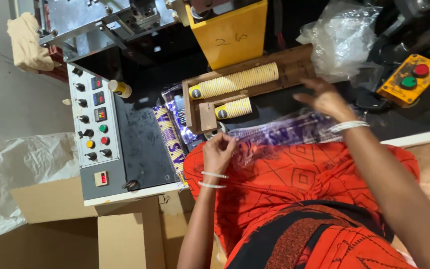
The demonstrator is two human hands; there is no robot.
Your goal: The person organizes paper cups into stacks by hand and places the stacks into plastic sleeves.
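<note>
My left hand (218, 152), with bangles on the wrist, pinches one end of a clear plastic sleeve (274, 133) printed in purple. The sleeve lies stretched across the edge of my orange garment (299, 179). My right hand (327, 99) is blurred, its fingers apart, just above the sleeve's other end and beside a wooden tray (294, 67). The tray holds a long stack of yellow-striped paper cups (240, 79) and a short stack (234, 107) lying on their sides.
A yellow chute (232, 32) feeds the tray. On the black machine top lie a filled cup sleeve (170, 142) and a grey control panel (93, 124). A yellow button box (409, 77) and crumpled plastic bag (342, 37) sit right. Cardboard boxes (125, 234) stand below.
</note>
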